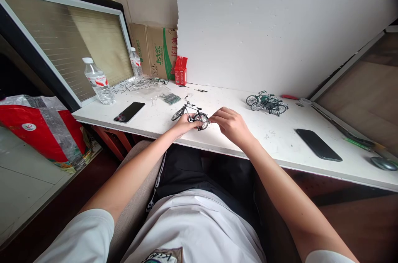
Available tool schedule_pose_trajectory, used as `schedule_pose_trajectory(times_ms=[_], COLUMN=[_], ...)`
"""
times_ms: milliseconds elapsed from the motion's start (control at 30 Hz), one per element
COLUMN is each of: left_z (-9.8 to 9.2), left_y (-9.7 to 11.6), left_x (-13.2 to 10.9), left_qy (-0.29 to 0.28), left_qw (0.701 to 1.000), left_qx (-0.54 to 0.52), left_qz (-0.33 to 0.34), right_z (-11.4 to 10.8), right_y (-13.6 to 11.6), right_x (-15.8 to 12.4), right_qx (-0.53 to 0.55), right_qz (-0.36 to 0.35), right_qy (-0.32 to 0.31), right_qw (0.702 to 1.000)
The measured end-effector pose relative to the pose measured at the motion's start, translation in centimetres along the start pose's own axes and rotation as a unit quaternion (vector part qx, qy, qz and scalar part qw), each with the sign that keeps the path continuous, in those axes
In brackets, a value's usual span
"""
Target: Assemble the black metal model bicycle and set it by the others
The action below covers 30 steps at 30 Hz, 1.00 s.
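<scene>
head view: the left hand gripped the black model bicycle at its rear wheel, upright near the white table's front edge. the right hand curled just beside that wheel, though whether it held anything could not be told. green model bicycles stood well apart, rightward.
</scene>
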State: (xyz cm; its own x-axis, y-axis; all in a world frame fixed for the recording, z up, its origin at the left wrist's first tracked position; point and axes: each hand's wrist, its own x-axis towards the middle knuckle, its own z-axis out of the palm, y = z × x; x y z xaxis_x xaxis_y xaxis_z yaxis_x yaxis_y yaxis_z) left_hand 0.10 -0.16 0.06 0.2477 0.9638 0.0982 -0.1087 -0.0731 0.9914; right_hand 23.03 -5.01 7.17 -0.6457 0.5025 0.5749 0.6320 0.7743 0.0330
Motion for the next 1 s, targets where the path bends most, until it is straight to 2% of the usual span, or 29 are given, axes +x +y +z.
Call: schedule_pose_trajectory(times_ms=[200, 633, 1000], left_z=[0.0, -0.1, -0.1], left_y=[-0.2, -0.3, -0.1], left_x=[0.1, 0.2, 0.0], left_qy=[0.02, 0.006, -0.005], left_qw=[1.0, 1.0, 1.0], left_qx=[0.0, 0.016, 0.023], left_qz=[-0.009, -0.009, -0.01], right_z=[-0.3, 0.1, 0.9], right_y=[-0.1, 0.0, 0.0], right_x=[0.1, -0.1, 0.0], right_qx=[-0.005, -0.007, -0.062], right_qz=[0.027, 0.071, 0.071], right_qy=[-0.002, 0.013, 0.032], right_qw=[1.0, 0.997, 0.995])
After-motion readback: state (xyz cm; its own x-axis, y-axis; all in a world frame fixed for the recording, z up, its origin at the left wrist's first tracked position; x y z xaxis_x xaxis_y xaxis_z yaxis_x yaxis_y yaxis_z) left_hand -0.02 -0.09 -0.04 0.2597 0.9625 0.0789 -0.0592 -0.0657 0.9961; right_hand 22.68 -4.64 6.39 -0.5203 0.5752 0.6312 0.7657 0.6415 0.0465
